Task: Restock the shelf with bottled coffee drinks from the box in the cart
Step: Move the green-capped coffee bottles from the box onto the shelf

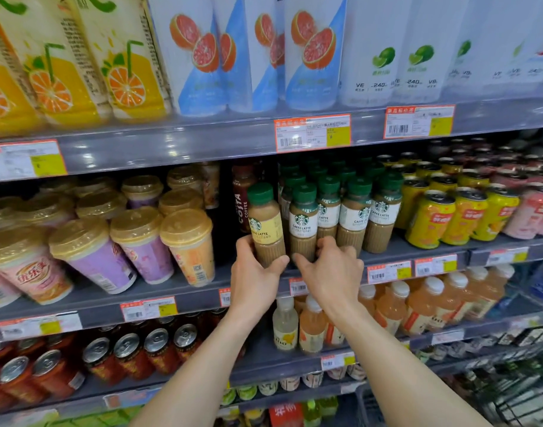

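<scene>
Head | left fingers [245, 246] grip yellow-label bottle [265, 224] | right fingers [325, 244] curl around white-label bottle [302, 224]

On the middle shelf [159, 289], rows of coffee bottles [353, 211] between cups [134, 241] at left and cans [430, 217] at right, above other bottles [418, 300] one level down.

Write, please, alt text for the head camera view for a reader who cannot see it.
A person's left hand grips a yellow-labelled latte bottle at the front of a store shelf, while the right hand grips the white-labelled latte bottle beside it. Lidded cups stand to the left, yellow cans to the right.
</scene>
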### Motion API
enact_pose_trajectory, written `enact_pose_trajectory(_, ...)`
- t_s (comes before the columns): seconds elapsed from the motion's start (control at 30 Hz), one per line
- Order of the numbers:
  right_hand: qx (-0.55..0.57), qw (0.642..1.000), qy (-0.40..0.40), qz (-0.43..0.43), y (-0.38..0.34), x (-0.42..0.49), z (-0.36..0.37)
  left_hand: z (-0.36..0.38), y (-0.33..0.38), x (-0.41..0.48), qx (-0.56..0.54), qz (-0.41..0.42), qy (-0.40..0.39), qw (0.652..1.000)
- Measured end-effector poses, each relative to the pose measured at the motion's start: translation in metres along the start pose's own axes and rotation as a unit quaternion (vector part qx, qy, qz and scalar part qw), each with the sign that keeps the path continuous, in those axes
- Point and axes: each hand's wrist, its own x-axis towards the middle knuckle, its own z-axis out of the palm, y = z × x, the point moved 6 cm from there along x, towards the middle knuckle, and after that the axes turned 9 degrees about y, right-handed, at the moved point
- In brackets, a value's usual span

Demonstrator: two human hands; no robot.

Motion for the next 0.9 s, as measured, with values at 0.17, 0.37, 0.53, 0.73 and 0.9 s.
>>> enact_pose_trajectory(0.17,-0.006,0.999,0.031,0.007,-0.005,0.0,0.003,-0.007,-0.004,0.001,0.009,0.004,0.005,1.0)
enact_pose_trajectory(0.37,0.011,0.999,0.041,0.008,-0.012,-0.001,0.007,-0.004,-0.004,0.0,0.014,0.008,-0.006,1.0)
enact_pose_trajectory(0.53,0.038,0.998,0.035,0.028,-0.011,-0.002,0.014,-0.001,-0.001,0.0,0.023,0.019,-0.022,0.999)
enact_pose_trajectory(0.73,0.062,0.997,0.029,0.026,-0.009,-0.007,0.012,0.002,0.003,-0.001,0.032,0.018,-0.032,0.999)
enact_pose_trajectory(0.9,0.286,0.957,-0.006,0.057,0.004,-0.012,-0.008,0.008,0.01,-0.003,0.054,0.029,-0.041,0.997)
